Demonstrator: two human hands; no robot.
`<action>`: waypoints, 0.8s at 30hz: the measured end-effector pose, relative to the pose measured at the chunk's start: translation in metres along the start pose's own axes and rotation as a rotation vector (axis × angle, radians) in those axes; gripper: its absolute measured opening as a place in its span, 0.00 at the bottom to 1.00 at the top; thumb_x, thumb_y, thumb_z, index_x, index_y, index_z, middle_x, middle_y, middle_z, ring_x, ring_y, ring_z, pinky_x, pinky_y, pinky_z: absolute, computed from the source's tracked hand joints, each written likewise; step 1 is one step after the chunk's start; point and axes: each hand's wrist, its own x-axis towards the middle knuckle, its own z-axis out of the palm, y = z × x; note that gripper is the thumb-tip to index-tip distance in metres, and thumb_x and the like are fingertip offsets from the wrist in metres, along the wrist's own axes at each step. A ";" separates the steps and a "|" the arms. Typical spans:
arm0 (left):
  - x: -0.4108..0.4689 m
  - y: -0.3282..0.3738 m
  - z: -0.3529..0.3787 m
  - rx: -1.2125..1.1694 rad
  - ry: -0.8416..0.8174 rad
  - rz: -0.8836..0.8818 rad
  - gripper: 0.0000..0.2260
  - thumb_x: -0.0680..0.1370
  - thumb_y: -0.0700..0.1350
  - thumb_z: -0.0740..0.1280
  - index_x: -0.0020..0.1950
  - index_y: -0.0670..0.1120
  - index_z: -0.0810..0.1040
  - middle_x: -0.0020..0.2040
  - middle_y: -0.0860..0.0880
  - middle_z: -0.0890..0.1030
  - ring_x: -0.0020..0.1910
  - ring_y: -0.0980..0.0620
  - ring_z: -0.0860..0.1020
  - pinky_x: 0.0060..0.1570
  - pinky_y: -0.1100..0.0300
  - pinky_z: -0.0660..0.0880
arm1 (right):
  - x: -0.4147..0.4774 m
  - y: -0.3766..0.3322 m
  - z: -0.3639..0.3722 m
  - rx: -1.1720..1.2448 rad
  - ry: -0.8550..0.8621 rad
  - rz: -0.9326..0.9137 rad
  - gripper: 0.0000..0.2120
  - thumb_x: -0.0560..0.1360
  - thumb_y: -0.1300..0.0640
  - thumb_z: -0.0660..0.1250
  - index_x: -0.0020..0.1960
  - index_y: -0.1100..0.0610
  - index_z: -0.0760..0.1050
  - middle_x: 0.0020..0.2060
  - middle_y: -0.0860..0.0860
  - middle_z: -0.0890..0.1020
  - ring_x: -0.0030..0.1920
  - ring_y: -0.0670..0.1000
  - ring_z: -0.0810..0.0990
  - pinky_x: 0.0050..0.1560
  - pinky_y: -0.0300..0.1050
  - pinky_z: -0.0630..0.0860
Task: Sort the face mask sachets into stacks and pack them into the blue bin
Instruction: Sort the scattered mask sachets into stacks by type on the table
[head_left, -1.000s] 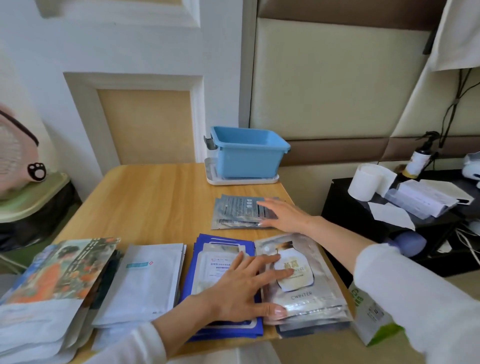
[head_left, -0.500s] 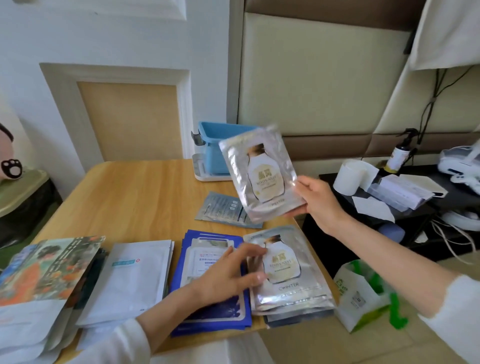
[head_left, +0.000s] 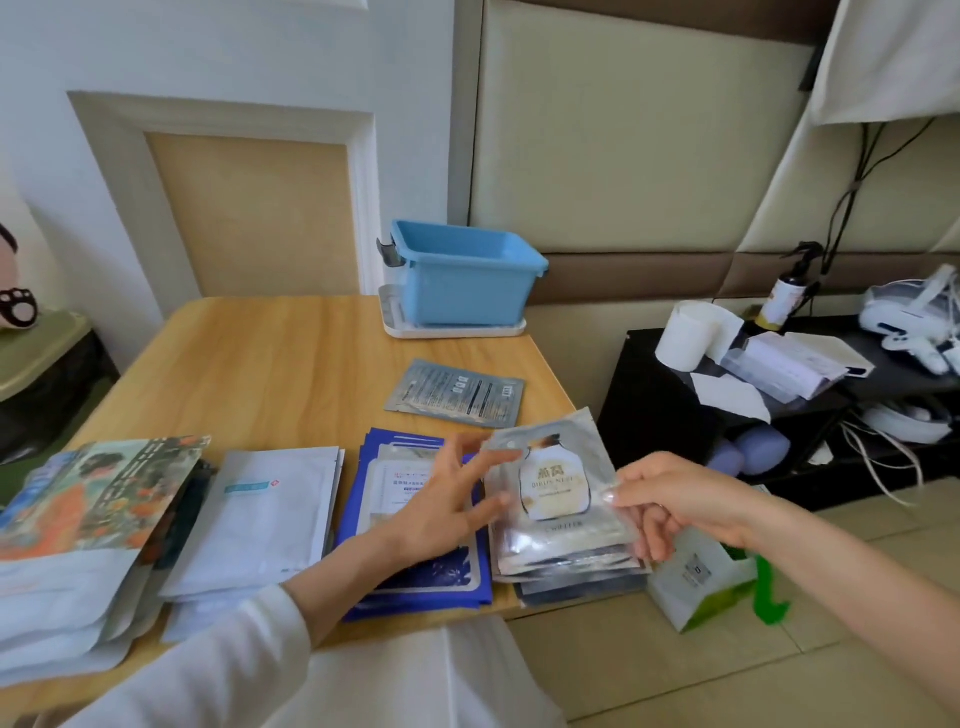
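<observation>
My right hand (head_left: 675, 499) pinches the right edge of a silver sachet (head_left: 556, 483) and holds it just over the silver stack (head_left: 571, 566) at the table's near right corner. My left hand (head_left: 447, 509) hovers with fingers spread, fingertips at the sachet's left edge, above the blue sachet stack (head_left: 421, 577). A white stack (head_left: 260, 514) and a painted-print stack (head_left: 88, 499) lie further left. A grey sachet (head_left: 457, 393) lies face down mid-table. The blue bin (head_left: 462, 280) stands on a white tray (head_left: 452, 328) at the far right corner.
The wooden table (head_left: 270, 374) ends just right of the silver stack. A green and white bag (head_left: 701, 582) sits on the floor below that edge. A black side table (head_left: 670, 395) to the right holds a paper roll, papers and a spray bottle.
My right hand took a silver sachet from the grey pile, lifted it up, then brought it down onto the silver stack. My left hand rose off the stacks and opened toward the sachet.
</observation>
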 end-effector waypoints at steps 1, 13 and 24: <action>0.000 0.000 0.002 0.081 -0.041 0.047 0.20 0.77 0.58 0.63 0.69 0.61 0.66 0.71 0.56 0.58 0.71 0.58 0.58 0.69 0.57 0.60 | -0.001 -0.004 -0.002 -0.086 -0.050 0.028 0.10 0.79 0.58 0.62 0.41 0.61 0.76 0.28 0.59 0.80 0.22 0.49 0.75 0.25 0.38 0.72; 0.000 0.002 0.003 0.228 -0.112 0.075 0.25 0.76 0.57 0.65 0.72 0.56 0.66 0.73 0.54 0.63 0.71 0.56 0.61 0.72 0.53 0.57 | 0.151 -0.072 0.026 -0.882 0.286 -0.380 0.29 0.74 0.43 0.66 0.72 0.50 0.64 0.72 0.51 0.66 0.70 0.53 0.65 0.69 0.52 0.65; 0.000 0.003 0.001 0.233 -0.127 0.095 0.25 0.76 0.56 0.65 0.72 0.56 0.65 0.75 0.55 0.61 0.72 0.57 0.59 0.72 0.60 0.53 | 0.179 -0.078 0.019 -1.139 0.360 -0.538 0.11 0.80 0.60 0.54 0.57 0.59 0.73 0.43 0.56 0.78 0.38 0.53 0.75 0.35 0.45 0.70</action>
